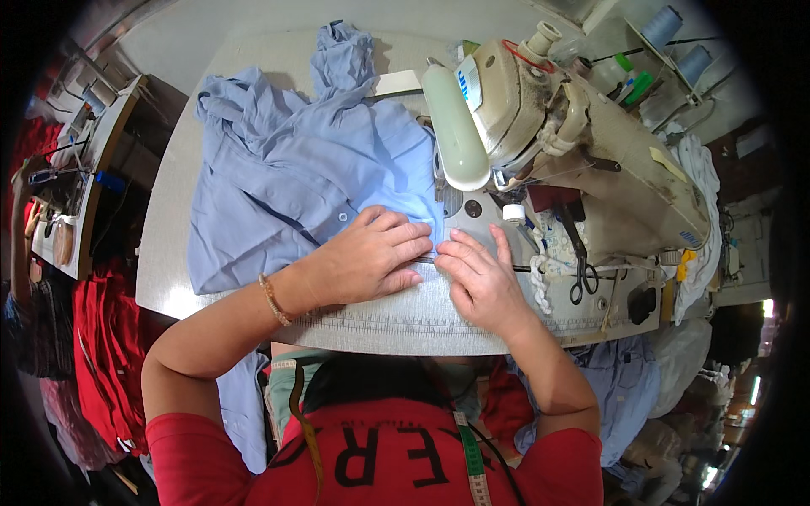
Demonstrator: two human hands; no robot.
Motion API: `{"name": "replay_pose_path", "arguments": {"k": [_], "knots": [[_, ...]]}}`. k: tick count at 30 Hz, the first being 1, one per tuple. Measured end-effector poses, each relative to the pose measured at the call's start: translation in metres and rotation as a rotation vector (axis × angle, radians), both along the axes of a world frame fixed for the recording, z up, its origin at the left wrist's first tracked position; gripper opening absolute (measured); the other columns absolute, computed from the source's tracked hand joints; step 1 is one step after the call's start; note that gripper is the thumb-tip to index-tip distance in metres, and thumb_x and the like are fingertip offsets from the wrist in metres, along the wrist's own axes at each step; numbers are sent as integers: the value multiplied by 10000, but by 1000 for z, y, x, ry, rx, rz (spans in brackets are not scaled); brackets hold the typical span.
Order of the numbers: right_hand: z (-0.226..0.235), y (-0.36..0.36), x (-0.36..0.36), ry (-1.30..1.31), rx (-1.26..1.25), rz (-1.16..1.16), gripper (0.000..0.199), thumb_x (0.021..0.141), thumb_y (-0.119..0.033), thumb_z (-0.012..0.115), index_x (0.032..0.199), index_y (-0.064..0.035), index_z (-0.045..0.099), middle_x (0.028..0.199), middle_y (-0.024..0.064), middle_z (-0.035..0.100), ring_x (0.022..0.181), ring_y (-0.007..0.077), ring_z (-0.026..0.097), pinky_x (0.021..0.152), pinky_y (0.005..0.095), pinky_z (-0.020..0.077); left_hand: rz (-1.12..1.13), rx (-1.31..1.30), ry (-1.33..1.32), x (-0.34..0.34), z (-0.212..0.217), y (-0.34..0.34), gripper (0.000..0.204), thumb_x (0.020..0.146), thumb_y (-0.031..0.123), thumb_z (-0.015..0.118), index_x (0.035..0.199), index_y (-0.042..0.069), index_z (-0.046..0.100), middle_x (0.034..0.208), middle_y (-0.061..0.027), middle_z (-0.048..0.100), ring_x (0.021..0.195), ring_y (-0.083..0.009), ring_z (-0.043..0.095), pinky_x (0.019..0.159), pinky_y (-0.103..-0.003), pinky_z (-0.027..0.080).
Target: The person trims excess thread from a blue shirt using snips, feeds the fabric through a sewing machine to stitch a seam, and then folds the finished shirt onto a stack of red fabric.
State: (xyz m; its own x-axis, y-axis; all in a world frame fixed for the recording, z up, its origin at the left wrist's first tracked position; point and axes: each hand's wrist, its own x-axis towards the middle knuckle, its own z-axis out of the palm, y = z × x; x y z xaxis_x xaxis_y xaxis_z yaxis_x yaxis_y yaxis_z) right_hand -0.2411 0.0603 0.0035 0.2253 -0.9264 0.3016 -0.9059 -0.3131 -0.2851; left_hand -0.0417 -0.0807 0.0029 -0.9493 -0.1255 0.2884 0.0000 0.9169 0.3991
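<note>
Shirt (295, 169), pale blue, lies spread over the left of my table (160, 253), its near edge drawn in under the sewing machine (591, 160) head, about where the needle sits; the needle itself I cannot make out behind the lamp (454, 126). My left hand (371, 257) is open and flat, palm down on the fabric, pinning the folded edge to the table. My right hand (481, 278) is open too, fingers stretched forward and pressing the cloth edge just beside the machine's plate, the two hands nearly touching at the fingertips. As I judge it, the worst risk is to my right fingertips: they lie close to the foot, and if they ride in with the cloth they could meet the needle. The bulk of the shirt is bunched at the far left; its weight could drag on the seam and pull the line crooked, or a loose fold could slip under and be stitched in by mistake. Scissors (582, 270) hang at the machine's front, near my right hand, and a sleeve could snag on them. The tape measure (472, 464) round my neck dangles below the table edge and could catch there.
</note>
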Motion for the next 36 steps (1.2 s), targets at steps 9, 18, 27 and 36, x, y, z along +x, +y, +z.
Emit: {"name": "replay_pose_path", "arguments": {"k": [9,18,27,36], "knots": [[1,-1,-2,-60,29,28,299,777,-24,593,1073,-60,623,1174,84,595,1203,250,540,1086,557,256,-8,-52,-12,-9,0,-5,529,906,422,557,1249,21,515,1266,-135,521,1167,-300,481,1030,-446,338],[-1,-6,-5,-172,64,94,275,772,9,561,1042,-30,596,1144,117,571,1205,277,525,1081,523,288,-45,-36,-18,-12,1,-10,552,910,422,546,1266,3,499,1291,-153,522,1203,-312,472,1064,-450,325],[4,-13,-8,-179,94,139,255,764,18,562,1014,-27,586,1096,123,573,1182,282,532,1060,508,320,-14,-95,47,-13,1,-8,531,867,397,596,1227,12,525,1218,-120,532,1133,-287,493,998,-432,360],[5,-14,-8,-169,102,148,261,767,15,574,1025,-30,581,1098,123,573,1188,286,529,1062,512,319,-18,-63,8,-13,0,-10,541,908,409,549,1262,1,514,1320,-151,511,1165,-309,480,1021,-439,376]]}}
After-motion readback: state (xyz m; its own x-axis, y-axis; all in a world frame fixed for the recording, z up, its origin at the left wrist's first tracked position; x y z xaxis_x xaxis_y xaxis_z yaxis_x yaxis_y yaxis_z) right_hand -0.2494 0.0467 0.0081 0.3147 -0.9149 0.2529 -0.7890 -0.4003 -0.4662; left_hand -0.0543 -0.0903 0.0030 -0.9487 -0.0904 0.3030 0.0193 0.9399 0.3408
